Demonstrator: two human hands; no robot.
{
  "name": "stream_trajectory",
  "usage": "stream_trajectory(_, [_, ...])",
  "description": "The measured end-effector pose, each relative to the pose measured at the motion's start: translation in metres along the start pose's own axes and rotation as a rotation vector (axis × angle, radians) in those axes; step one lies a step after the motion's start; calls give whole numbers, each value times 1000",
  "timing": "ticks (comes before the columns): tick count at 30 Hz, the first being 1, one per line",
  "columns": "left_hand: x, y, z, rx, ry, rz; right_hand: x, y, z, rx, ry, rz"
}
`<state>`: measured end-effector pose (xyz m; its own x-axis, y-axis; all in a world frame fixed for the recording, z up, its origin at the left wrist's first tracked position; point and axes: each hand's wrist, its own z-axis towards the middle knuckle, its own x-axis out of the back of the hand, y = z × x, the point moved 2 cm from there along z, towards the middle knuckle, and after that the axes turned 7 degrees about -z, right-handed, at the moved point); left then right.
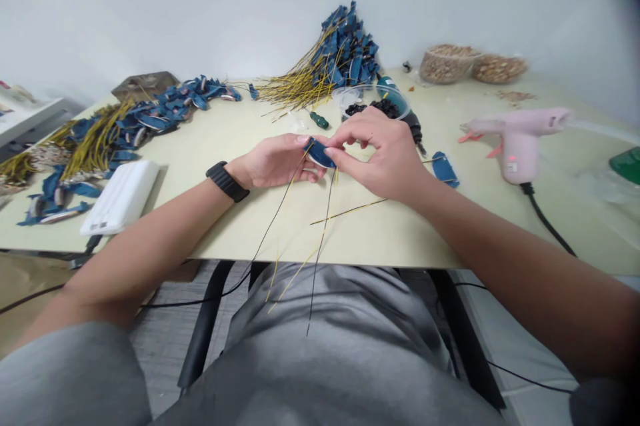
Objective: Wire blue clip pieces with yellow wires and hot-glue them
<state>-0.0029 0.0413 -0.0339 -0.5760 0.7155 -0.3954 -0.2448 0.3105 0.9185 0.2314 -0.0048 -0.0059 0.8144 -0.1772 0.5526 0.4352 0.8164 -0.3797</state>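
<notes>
Along the table's point(380, 239) left edge: heaped blue pieces on yellow wires point(100, 139), with a white box point(121, 195) just beside the near-left corner. Toward the back edge, a second pile of the same wired pieces point(335, 59) against the wall.

Near the front edge, at the middle: left hand point(274, 163), fingers curled, pinching the left end of a small blue piece point(319, 153); right hand point(383, 153) closed on its right end, thumb and forefinger pressed against it. Piece caught between both hands, touching both, long axis running roughly left to right, slightly nearer the left palm. Thin yellow and black wires point(323, 226) hanging from it toward the lap.

Rightward: a loose blue piece point(444, 169) just beside the right wrist, then a pink glue gun point(517, 139) near the right edge.
</notes>
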Motion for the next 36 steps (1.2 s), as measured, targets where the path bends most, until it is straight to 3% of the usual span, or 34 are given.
stream_trajectory(12, [-4, -1, 0, 60, -96, 134, 3, -2, 1, -73, -68, -15])
stream_trajectory(17, [-5, -1, -1, 99, -150, 64, 3, -4, 1, -70, -65, -10])
stream_trajectory(23, [-2, 0, -3, 139, -132, 80, 7, -5, 5, -59, -87, -38])
stream_trajectory(28, [-9, 2, -6, 116, -69, 57, 52, -39, 20, -95, 25, -82])
stream_trajectory(30, [-13, 4, -8, 112, -46, 56, 75, -61, 17, -58, -30, -237])
stream_trajectory(33, [-17, 7, -9, 94, -32, 80, 107, -85, -9, -23, -132, -427])
stream_trajectory(36, [-16, 7, -9, 86, -55, 92, 141, -80, -54, -179, -146, -515])
